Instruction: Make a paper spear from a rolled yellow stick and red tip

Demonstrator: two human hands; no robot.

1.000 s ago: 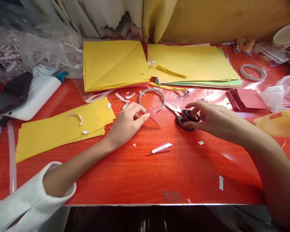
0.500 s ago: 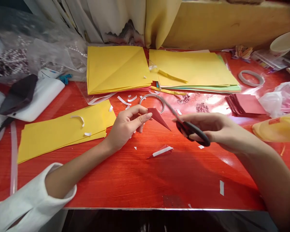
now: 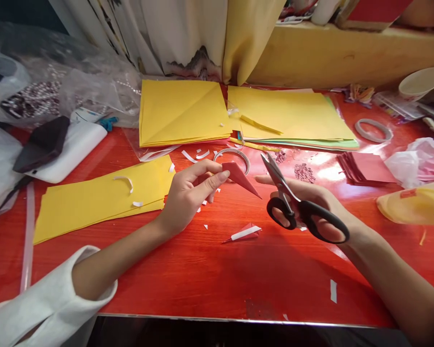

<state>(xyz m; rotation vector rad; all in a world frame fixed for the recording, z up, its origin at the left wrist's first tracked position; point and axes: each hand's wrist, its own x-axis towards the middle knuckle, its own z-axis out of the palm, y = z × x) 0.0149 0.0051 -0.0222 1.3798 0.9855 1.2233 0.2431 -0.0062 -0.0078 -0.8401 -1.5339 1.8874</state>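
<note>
My left hand (image 3: pixel 193 195) pinches a folded piece of red paper (image 3: pixel 240 180) between thumb and fingers, its narrow point aimed down to the right. To the right of it, my right hand (image 3: pixel 316 205) has black-handled scissors (image 3: pixel 287 193) on its fingers, blades slightly apart and tilted up to the left, clear of the paper. Below the two hands, a second folded red piece with a white strip (image 3: pixel 246 233) lies on the red table (image 3: pixel 188 279). Behind the folded paper lies a roll of tape (image 3: pixel 244 156), partly covered by it.
Yellow paper strips (image 3: pixel 101 200) lie at left, with stacks of yellow sheets (image 3: pixel 181 111) behind. Small white scraps are scattered about. At right are red paper squares (image 3: pixel 371 168), another tape roll (image 3: pixel 373 130) and a yellowish bottle (image 3: pixel 412 205). A dark phone-like object (image 3: pixel 43 144) sits far left.
The scissors have turned in my right hand, so both blades and both handle loops now show. My left hand keeps its pinch on the folded paper. The camera view has shifted slightly.
</note>
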